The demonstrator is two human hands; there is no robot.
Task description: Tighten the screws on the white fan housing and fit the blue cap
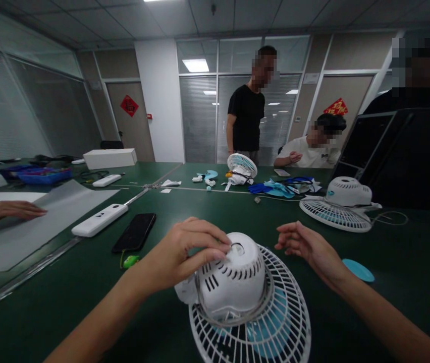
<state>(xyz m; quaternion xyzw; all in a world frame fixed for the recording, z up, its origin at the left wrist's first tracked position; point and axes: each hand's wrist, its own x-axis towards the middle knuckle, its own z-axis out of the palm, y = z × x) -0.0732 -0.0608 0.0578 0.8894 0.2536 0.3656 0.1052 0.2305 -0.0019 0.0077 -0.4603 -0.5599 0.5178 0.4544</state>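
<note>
Fan [251, 297] with white slatted grille, blue blades and rounded housing lies grille-down beneath my left hand [196, 247], whose fingers pinch at the housing's top. My right hand [306, 244], empty, fingers loosely spread, hovers just beside it.

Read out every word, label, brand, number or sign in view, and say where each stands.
"2", apparently: the long white bar beside the black phone.
Left red sign, right red sign, on doors: characters too blurred.
White shirt marking: too small.
Wall plate: too blurred.
Nearest fan: none that I can make out.
</note>
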